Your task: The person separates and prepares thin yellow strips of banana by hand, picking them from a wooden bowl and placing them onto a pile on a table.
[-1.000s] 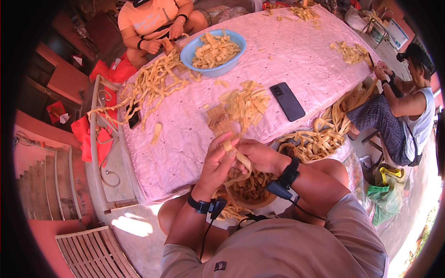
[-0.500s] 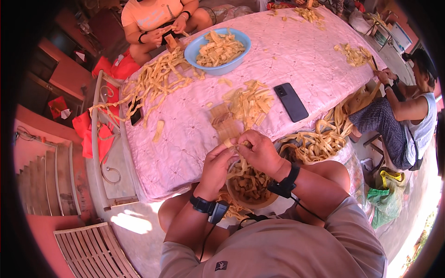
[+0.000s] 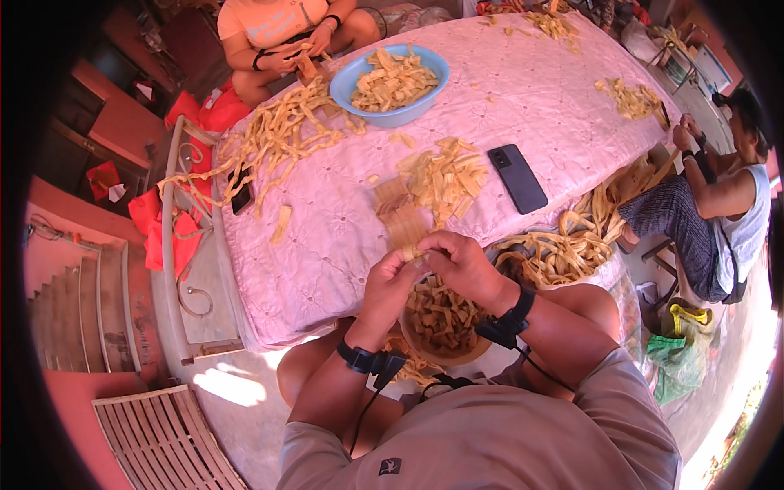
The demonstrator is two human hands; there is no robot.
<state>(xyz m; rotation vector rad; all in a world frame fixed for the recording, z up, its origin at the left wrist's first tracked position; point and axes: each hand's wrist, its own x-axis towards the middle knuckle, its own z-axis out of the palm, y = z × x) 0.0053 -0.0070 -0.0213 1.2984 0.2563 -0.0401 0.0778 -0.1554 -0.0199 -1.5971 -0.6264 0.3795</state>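
Observation:
Over the table's near edge, my left hand (image 3: 387, 284) pinches a short pale-yellow flat fibre strip (image 3: 414, 253). My right hand (image 3: 467, 268) has its fingers closed on the same strip, thumb and fingertips close to the left ones. Part of the strip is hidden behind my fingers. Just beyond it lies a flat brown slatted piece (image 3: 402, 224), with a heap of short yellow strips (image 3: 447, 178) beside it. Below my hands, between my knees, stands a round tub (image 3: 445, 359) filled with more strips.
A pink quilted cloth (image 3: 327, 237) covers the table. On it are a dark phone (image 3: 518, 178), a blue basin (image 3: 400, 117) of strips and long tangled strips (image 3: 278, 147). At right, coiled strips (image 3: 563, 253) lie beside my knee. Two co-workers sit at the far left and right.
My hands stay together on the strip, with the fingers shifted slightly. A strip hanging below them earlier no longer shows. The right co-worker's hands have moved a little.

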